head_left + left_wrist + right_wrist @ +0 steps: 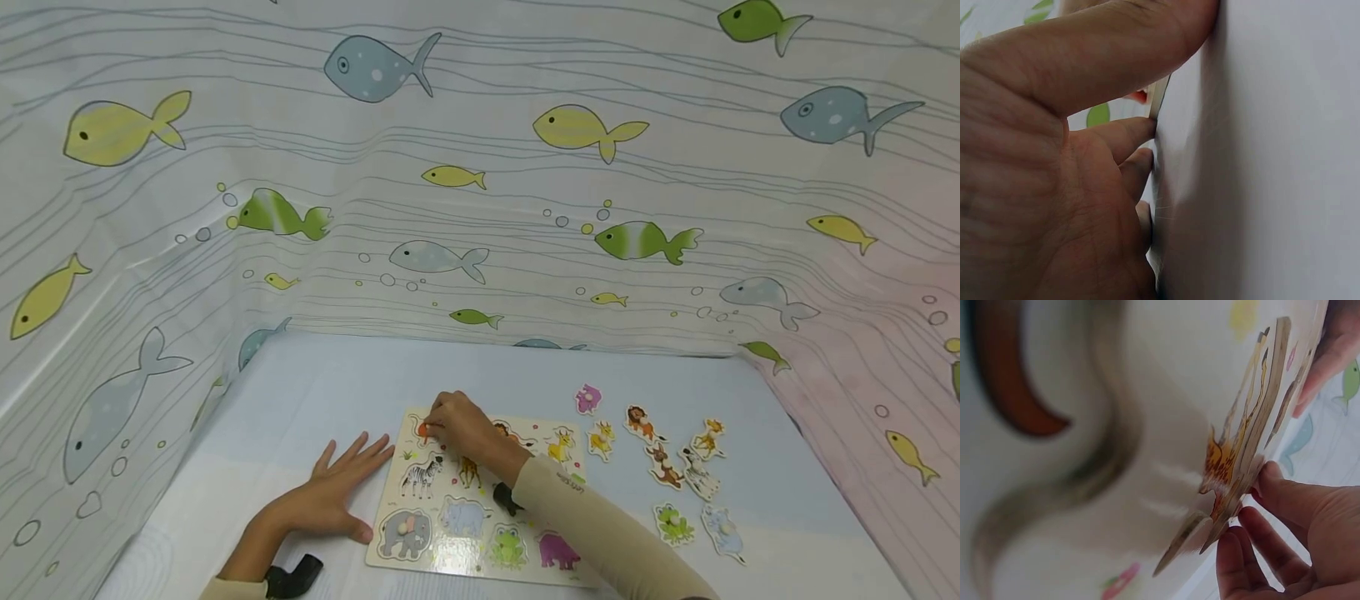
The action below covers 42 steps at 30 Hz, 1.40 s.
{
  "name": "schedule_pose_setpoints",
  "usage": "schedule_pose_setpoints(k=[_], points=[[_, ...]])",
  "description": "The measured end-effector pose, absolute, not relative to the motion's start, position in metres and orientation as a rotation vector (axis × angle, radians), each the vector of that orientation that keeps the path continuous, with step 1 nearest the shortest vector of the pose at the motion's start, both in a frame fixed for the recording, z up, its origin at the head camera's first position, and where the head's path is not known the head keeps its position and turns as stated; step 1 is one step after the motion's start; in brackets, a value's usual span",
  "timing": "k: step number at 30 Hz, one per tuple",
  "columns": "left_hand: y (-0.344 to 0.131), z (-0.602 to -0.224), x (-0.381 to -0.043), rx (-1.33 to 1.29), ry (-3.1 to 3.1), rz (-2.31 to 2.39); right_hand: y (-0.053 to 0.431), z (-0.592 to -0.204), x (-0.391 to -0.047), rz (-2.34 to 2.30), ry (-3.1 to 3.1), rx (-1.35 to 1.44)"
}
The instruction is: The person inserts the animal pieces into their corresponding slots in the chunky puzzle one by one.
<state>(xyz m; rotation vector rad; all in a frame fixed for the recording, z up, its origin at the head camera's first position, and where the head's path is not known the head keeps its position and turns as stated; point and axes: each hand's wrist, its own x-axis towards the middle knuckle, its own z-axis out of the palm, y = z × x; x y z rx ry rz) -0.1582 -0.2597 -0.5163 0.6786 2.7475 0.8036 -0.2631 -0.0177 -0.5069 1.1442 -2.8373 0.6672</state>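
A wooden animal puzzle board (442,568) lies on the table. My left hand (324,493) rests flat beside it, fingers spread, thumb tip at the board's near left corner. In the left wrist view, the fingers (1129,134) reach along the tabletop to the board's edge. My right hand (462,427) is over the upper left recess, pinching a small orange animal puzzle piece (422,431) that the fingers mostly hide. The right wrist view shows its curled fingers (1266,540) by the board's edge. The elephant piece (405,533), with a knob, sits in its recess.
Loose pieces lie right of the board: a purple hippo (588,399), a yellow horned animal (601,440), a lion (642,423), a giraffe (709,437), a kangaroo (663,467), a zebra (699,473), a frog (673,525) and a blue rhino (722,533). Fish-patterned walls (510,233) enclose the table.
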Motion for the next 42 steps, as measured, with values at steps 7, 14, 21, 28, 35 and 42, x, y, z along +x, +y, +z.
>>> schedule_pose_setpoints(k=[7, 14, 21, 28, 35, 42], points=[[-0.258, -0.516, -0.158, 0.69, 2.761, 0.822, -0.017, -0.505, -0.262, 0.693, -2.881, 1.118], [-0.258, -0.52, -0.158, 0.679, 2.781, 0.817, -0.013, -0.499, -0.262, 0.875, -3.021, 1.033], [-0.256, -0.521, -0.156, 0.654, 2.781, 0.828, 0.003, -0.478, -0.26, 0.959, -2.917, 1.114], [-0.255, -0.517, -0.158, 0.645, 2.795, 0.778, 0.043, -0.451, -0.261, 1.016, -2.847, 1.074], [-0.259, -0.518, -0.156, 0.676, 2.814, 0.814, 0.095, -0.439, -0.265, 1.04, -2.828, 0.954], [-0.256, -0.521, -0.157, 0.719, 2.829, 0.846, 0.162, -0.421, -0.268, 1.076, -2.848, 0.708]])
